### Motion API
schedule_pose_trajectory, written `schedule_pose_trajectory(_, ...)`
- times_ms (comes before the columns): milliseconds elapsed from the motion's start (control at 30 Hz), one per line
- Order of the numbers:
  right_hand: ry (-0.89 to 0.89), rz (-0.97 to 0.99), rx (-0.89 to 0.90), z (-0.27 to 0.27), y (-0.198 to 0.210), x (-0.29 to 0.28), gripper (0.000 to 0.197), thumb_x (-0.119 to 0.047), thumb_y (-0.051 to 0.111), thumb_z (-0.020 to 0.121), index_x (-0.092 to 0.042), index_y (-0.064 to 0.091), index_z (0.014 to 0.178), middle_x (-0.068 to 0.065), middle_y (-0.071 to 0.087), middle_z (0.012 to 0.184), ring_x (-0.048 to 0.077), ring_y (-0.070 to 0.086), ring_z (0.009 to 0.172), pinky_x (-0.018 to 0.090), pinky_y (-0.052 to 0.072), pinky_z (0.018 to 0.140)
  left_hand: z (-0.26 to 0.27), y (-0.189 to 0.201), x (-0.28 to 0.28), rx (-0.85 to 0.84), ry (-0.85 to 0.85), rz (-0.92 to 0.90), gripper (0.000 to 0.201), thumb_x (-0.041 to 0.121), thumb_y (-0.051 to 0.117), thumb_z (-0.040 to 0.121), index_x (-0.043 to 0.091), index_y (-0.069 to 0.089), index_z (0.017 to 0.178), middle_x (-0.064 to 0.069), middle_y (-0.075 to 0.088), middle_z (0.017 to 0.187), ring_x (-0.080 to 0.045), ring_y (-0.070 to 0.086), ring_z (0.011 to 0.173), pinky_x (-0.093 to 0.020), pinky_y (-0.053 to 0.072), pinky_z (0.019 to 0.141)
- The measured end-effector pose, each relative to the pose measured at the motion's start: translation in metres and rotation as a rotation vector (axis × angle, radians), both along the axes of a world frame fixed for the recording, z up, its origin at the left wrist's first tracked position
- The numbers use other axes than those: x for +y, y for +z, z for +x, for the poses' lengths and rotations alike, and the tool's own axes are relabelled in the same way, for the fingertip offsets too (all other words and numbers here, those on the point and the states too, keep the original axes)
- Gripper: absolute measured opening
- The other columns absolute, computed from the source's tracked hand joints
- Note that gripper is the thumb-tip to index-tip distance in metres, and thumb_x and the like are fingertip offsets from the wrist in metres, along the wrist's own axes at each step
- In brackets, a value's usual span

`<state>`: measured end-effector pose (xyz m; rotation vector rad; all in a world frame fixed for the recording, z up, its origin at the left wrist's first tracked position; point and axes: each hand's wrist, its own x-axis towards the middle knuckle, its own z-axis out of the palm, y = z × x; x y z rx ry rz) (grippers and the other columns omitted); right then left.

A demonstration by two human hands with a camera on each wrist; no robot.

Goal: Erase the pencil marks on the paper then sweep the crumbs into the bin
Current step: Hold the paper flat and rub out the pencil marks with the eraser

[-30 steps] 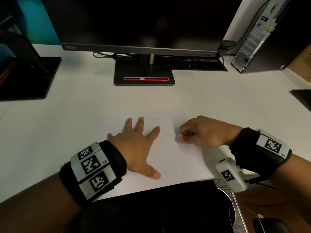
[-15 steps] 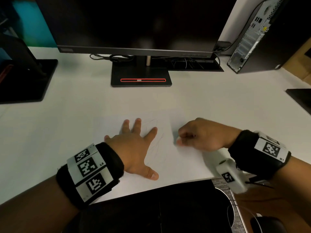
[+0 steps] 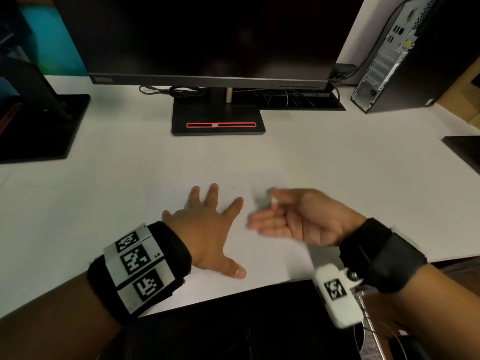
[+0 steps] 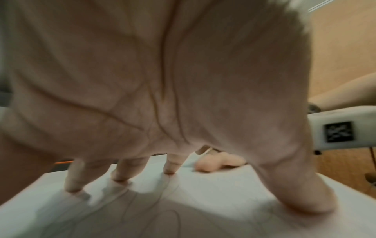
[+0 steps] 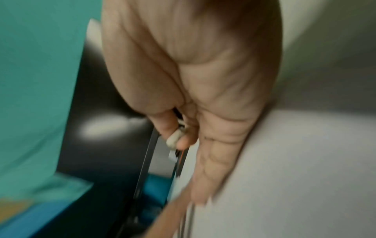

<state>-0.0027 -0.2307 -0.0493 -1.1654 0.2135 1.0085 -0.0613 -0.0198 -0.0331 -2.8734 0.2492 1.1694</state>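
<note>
A white sheet of paper (image 3: 265, 252) with faint pencil lines lies on the white desk. My left hand (image 3: 207, 224) presses flat on it, fingers spread; the left wrist view shows its fingertips (image 4: 168, 169) on the paper (image 4: 142, 214) among thin pencil lines. My right hand (image 3: 283, 216) is blurred, turned on its little-finger edge just right of the left hand, outer fingers stretched toward it. Thumb and forefinger pinch a small white eraser (image 3: 274, 201), also seen in the right wrist view as the eraser (image 5: 175, 138). No bin is in view.
A monitor on a black stand (image 3: 218, 120) is behind the paper. A second black stand (image 3: 39, 126) sits at far left, a computer tower (image 3: 405, 53) at far right, a dark pad (image 3: 465, 149) on the right edge. The desk's front edge runs just below my hands.
My right hand has rolled from a knuckles-up fist onto its side and stretched its outer fingers out, still pinching the eraser. The left hand stays flat on the paper.
</note>
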Motion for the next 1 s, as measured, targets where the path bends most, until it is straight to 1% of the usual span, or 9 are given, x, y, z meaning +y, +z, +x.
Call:
schedule_pose_trajectory(100, -0.547, 0.06, -0.082, 0.032, -0.002, -0.019, 0.037, -0.028, 0.044, 0.106, -0.013, 0.056, 0.075, 0.027, 0.063, 0.116, 0.034, 0.072, 0.1, 0.041, 0.059, 0.09, -0.001, 0.001, 0.001, 0.002, 0.001, 0.0, 0.134, 0.087, 0.064, 0.065, 0.045, -0.031, 0.149, -0.004, -0.041, 0.158, -0.037, -0.031, 0.148, -0.074, 0.022, 0.112)
schedule_pose_trajectory(167, -0.755, 0.064, -0.182, 0.038, 0.001, -0.028, 0.034, -0.027, 0.046, 0.105, -0.014, 0.053, 0.074, 0.022, 0.062, 0.117, 0.034, 0.07, 0.108, 0.041, 0.059, 0.092, -0.001, 0.0, 0.001, -0.001, -0.005, 0.005, 0.135, 0.088, 0.064, 0.064, 0.045, -0.032, 0.149, -0.004, -0.041, 0.158, -0.037, -0.031, 0.148, -0.074, 0.022, 0.112)
schedule_pose_trajectory(233, -0.685, 0.093, -0.183, 0.031, 0.003, -0.023, 0.031, -0.027, 0.048, 0.104, -0.013, 0.054, 0.077, 0.023, 0.064, 0.116, 0.034, 0.071, 0.106, 0.04, 0.06, 0.089, -0.001, -0.001, 0.001, -0.006, -0.01, 0.007, 0.135, 0.088, 0.064, 0.064, 0.044, -0.032, 0.149, -0.004, -0.041, 0.158, -0.037, -0.03, 0.148, -0.073, 0.023, 0.112)
schedule_pose_trajectory(400, -0.013, -0.042, -0.041, 0.009, 0.003, -0.001, 0.028, -0.025, 0.052, 0.101, 0.001, 0.059, 0.11, 0.034, 0.064, 0.123, 0.04, 0.068, 0.111, 0.044, 0.057, 0.092, 0.0, -0.002, 0.001, 0.002, 0.003, 0.001, 0.135, 0.088, 0.064, 0.064, 0.045, -0.033, 0.148, -0.003, -0.042, 0.158, -0.036, -0.031, 0.148, -0.074, 0.022, 0.112)
schedule_pose_trajectory(600, -0.698, -0.056, -0.188, 0.056, 0.007, -0.027, 0.016, -0.02, 0.051, 0.102, -0.008, 0.049, 0.091, 0.026, 0.062, 0.11, 0.034, 0.072, 0.088, 0.038, 0.062, 0.082, -0.001, -0.002, 0.002, -0.001, -0.007, 0.005, 0.134, 0.09, 0.062, 0.063, 0.046, -0.033, 0.148, -0.003, -0.042, 0.158, -0.036, -0.031, 0.148, -0.074, 0.021, 0.113)
schedule_pose_trajectory(667, -0.651, -0.025, -0.159, 0.048, 0.007, -0.026, 0.015, -0.019, 0.053, 0.101, -0.008, 0.05, 0.091, 0.025, 0.065, 0.104, 0.034, 0.073, 0.083, 0.038, 0.063, 0.077, 0.0, -0.002, 0.002, -0.005, -0.007, 0.005, 0.134, 0.09, 0.062, 0.064, 0.046, -0.033, 0.148, -0.003, -0.042, 0.158, -0.036, -0.031, 0.148, -0.074, 0.021, 0.112)
schedule_pose_trajectory(800, -0.071, -0.088, -0.082, 0.015, 0.003, -0.016, 0.017, -0.02, 0.055, 0.1, -0.005, 0.06, 0.093, 0.029, 0.069, 0.108, 0.04, 0.072, 0.1, 0.044, 0.06, 0.087, 0.001, -0.002, 0.002, -0.004, -0.009, 0.006, 0.134, 0.089, 0.062, 0.064, 0.045, -0.033, 0.148, -0.003, -0.043, 0.157, -0.037, -0.031, 0.148, -0.073, 0.023, 0.113)
schedule_pose_trajectory(900, -0.239, -0.162, -0.129, 0.029, 0.005, -0.026, 0.02, -0.018, 0.055, 0.1, 0.0, 0.061, 0.096, 0.023, 0.071, 0.097, 0.033, 0.074, 0.092, 0.04, 0.061, 0.086, 0.0, -0.003, 0.002, -0.008, -0.015, 0.001, 0.135, 0.091, 0.061, 0.063, 0.046, -0.033, 0.147, -0.003, -0.043, 0.157, -0.037, -0.031, 0.148, -0.071, 0.025, 0.113)
schedule_pose_trajectory(1000, -0.307, -0.37, -0.386, 0.039, 0.012, -0.033, 0.024, -0.008, 0.063, 0.093, -0.011, 0.052, 0.072, 0.013, 0.054, 0.075, 0.021, 0.064, 0.062, 0.031, 0.058, 0.061, 0.001, -0.005, 0.004, -0.01, -0.019, 0.004, 0.136, 0.093, 0.06, 0.06, 0.046, -0.034, 0.147, -0.003, -0.042, 0.158, -0.037, -0.031, 0.148, -0.067, 0.027, 0.114)
